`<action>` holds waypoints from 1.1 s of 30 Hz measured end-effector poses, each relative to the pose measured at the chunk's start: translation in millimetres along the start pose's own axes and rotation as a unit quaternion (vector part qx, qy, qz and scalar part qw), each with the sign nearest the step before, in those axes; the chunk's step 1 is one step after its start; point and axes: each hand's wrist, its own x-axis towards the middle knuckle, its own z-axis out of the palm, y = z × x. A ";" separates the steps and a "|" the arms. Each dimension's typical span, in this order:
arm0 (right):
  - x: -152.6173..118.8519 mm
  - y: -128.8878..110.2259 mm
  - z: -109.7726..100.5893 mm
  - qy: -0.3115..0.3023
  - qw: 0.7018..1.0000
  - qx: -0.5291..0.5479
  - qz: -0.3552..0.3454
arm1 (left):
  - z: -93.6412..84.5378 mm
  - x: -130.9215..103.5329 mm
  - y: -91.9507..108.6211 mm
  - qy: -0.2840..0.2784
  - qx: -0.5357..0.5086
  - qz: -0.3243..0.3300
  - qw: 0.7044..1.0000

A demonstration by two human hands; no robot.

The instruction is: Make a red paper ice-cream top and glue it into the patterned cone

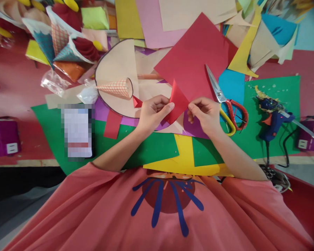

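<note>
A small piece of red paper (178, 101) is held up between my two hands, with a pointed top and a curved lower edge. My left hand (155, 111) pinches its left side between thumb and fingers. On the right, my right hand (204, 113) grips its corner with thumb and fingertip. Behind it lies a large sheet of red paper (191, 59). Scissors (226, 99) with red and yellow handles rest partly on that sheet, close to my right hand. To the left, a checkered paper cone (116, 88) lies on a cream paper shape (115, 62) outlined in black.
A phone-like device (78, 132), blurred, lies at left on green paper (136, 150). A blue glue gun (273, 122) with a cord sits at right. Paper cones (75, 48) with dark red filling stand at the upper left. Paper scraps (264, 45) pile up at the back right.
</note>
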 end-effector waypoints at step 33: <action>-1.3 -3.5 -0.1 -0.008 0.999 -0.045 0.005 | -4.6 -1.0 -5.1 0.044 0.029 0.068 0.996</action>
